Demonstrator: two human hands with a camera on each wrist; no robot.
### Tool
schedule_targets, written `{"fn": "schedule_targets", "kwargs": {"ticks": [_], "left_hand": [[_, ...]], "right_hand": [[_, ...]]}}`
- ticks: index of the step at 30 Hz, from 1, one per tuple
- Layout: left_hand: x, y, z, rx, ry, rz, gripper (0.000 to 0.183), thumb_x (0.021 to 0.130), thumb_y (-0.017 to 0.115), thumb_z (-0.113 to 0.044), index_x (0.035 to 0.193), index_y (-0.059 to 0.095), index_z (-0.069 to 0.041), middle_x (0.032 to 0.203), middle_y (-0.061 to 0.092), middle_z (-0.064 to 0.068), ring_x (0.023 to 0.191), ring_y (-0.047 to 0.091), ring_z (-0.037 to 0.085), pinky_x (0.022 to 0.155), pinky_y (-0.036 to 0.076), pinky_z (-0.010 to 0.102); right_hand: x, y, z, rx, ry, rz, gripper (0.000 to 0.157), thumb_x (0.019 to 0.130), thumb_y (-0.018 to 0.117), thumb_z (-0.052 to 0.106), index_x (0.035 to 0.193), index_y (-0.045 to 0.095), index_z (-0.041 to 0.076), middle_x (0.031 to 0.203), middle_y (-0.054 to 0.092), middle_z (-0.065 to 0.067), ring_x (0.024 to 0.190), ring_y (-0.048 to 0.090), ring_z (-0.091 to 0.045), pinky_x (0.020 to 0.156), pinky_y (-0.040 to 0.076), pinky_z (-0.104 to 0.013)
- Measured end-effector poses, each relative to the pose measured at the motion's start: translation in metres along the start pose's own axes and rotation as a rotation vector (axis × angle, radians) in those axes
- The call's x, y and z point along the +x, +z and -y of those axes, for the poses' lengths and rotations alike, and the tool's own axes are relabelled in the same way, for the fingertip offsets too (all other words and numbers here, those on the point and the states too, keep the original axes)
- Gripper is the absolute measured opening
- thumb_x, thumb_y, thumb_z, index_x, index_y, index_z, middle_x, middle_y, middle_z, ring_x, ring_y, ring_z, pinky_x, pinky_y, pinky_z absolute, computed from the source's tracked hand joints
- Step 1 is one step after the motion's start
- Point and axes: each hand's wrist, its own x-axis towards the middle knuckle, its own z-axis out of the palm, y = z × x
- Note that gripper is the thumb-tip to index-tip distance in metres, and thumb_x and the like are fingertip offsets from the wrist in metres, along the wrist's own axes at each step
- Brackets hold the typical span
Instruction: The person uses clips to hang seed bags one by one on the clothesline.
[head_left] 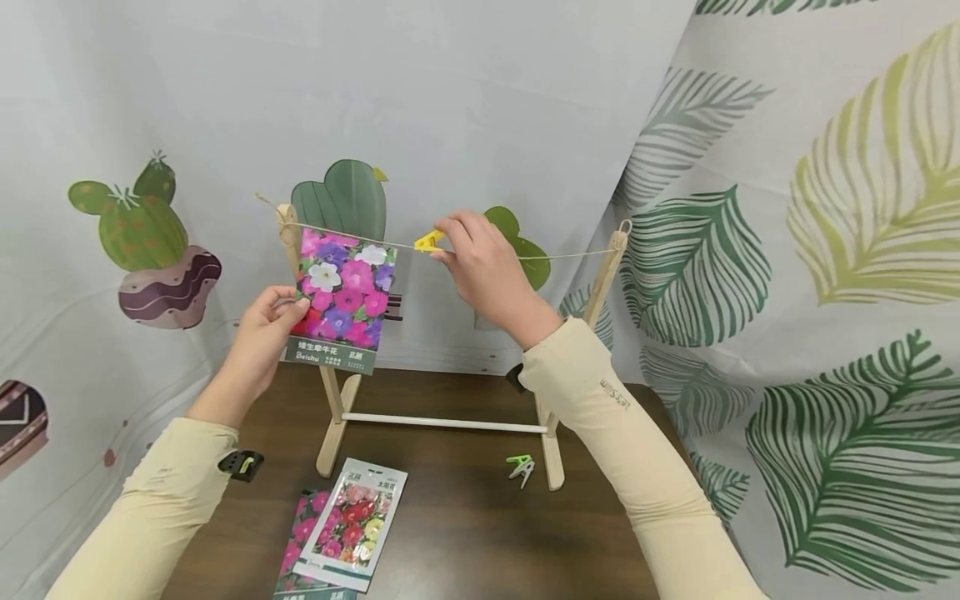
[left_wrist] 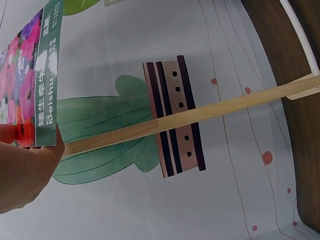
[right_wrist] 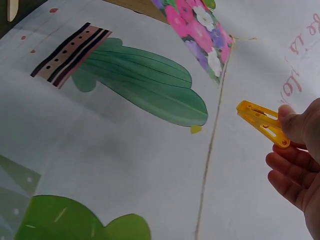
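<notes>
From where I stand, the flower seed packet (head_left: pixel 341 292) hangs just right of the left hand (head_left: pixel 262 337), which pinches its left edge, thumb across the printed front and fingers behind. The right hand (head_left: pixel 487 267) pinches a yellow clip (head_left: pixel 430 241) by its handle end between thumb and fingertips, nose turned toward the left hand and just beside the twine (head_left: pixel 570 255). The packet's top edge lies along that twine; whether they touch I can't tell. I'd expect the packet to be very light, flat and fairly stiff, though its glossy face may slide under the thumb and a hard squeeze could crease it. The side edge is a sound place to hold, since it leaves the upper rim bare; a grip nearer the top might steady it better against swinging. The clip looks like light, springy plastic, best held at its handles. Below and between the hands, two more packets (head_left: pixel 352 521) overlap on the tabletop (head_left: pixel 465 533), with green and grey clips (head_left: pixel 519 460) below the right hand.
</notes>
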Motion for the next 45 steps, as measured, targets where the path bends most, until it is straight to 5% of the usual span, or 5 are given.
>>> {"fn": "schedule_targets", "kwargs": {"ticks": [11, 24, 39, 45], "left_hand": [[0.002, 0.003, -0.001, -0.03, -0.001, 0.011, 0.01, 0.098, 0.056, -0.017, 0.105, 0.05, -0.016, 0.085, 0.068, -0.01, 0.077, 0.062, 0.004, 0.076, 0.045, 0.016], [0.0, 0.001, 0.001, -0.021, -0.001, 0.002, 0.009, 0.098, 0.056, -0.017, 0.103, 0.049, -0.017, 0.082, 0.068, -0.01, 0.074, 0.062, 0.003, 0.073, 0.045, 0.015], [0.002, 0.004, 0.0, -0.056, 0.001, -0.016, 0.007, 0.098, 0.056, -0.017, 0.102, 0.049, -0.016, 0.083, 0.067, -0.01, 0.078, 0.061, 0.003, 0.076, 0.044, 0.016], [0.002, 0.005, 0.0, -0.06, -0.002, -0.011, 0.008, 0.098, 0.055, -0.017, 0.102, 0.049, -0.016, 0.083, 0.067, -0.01, 0.078, 0.061, 0.003, 0.076, 0.044, 0.016]], "right_hand": [[0.042, -0.008, 0.004, 0.027, -0.004, 0.081, 0.029, 0.093, 0.063, 0.014, 0.114, 0.058, -0.006, 0.108, 0.059, -0.016, 0.099, 0.056, -0.029, 0.092, 0.045, -0.031], [0.082, 0.012, 0.017, 0.161, 0.077, 0.334, 0.029, 0.094, 0.062, 0.016, 0.116, 0.057, -0.003, 0.108, 0.055, -0.01, 0.101, 0.052, -0.022, 0.09, 0.041, -0.022], [0.094, 0.027, 0.028, 0.112, 0.108, 0.465, 0.025, 0.096, 0.059, 0.017, 0.114, 0.057, 0.001, 0.111, 0.054, -0.007, 0.104, 0.051, -0.018, 0.09, 0.04, -0.017], [0.093, 0.027, 0.026, 0.146, 0.134, 0.454, 0.021, 0.096, 0.058, 0.014, 0.11, 0.057, 0.0, 0.108, 0.055, -0.008, 0.103, 0.052, -0.018, 0.09, 0.04, -0.019]]}}
